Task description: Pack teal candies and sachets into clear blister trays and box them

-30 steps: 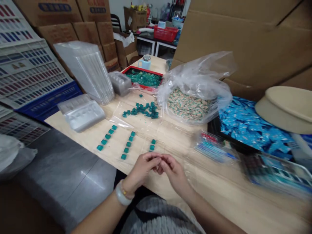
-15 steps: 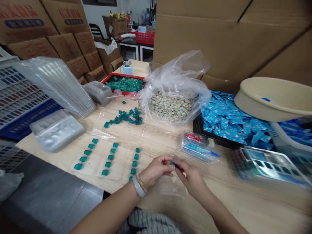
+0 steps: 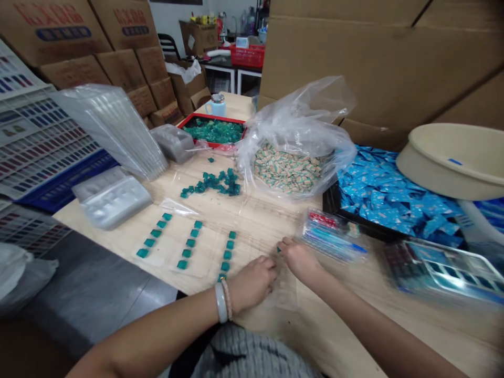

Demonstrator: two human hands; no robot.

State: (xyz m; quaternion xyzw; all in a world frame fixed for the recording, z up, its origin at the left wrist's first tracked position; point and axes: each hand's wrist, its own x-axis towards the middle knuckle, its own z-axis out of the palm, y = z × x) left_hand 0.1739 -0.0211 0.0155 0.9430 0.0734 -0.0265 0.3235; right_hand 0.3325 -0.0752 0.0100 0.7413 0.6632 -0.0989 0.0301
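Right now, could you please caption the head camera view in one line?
Left hand and right hand at a wooden table, a teal piece by the right hand.

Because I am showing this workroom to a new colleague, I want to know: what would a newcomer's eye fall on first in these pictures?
The bright blue wrapped packets heaped at the right catch the eye first. At the centre, a clear plastic bag holds tan-and-green pieces, with a red tray of green cubes behind it to the left. Nearer the front, three rows of teal squares lie left of the person's left hand and right hand.
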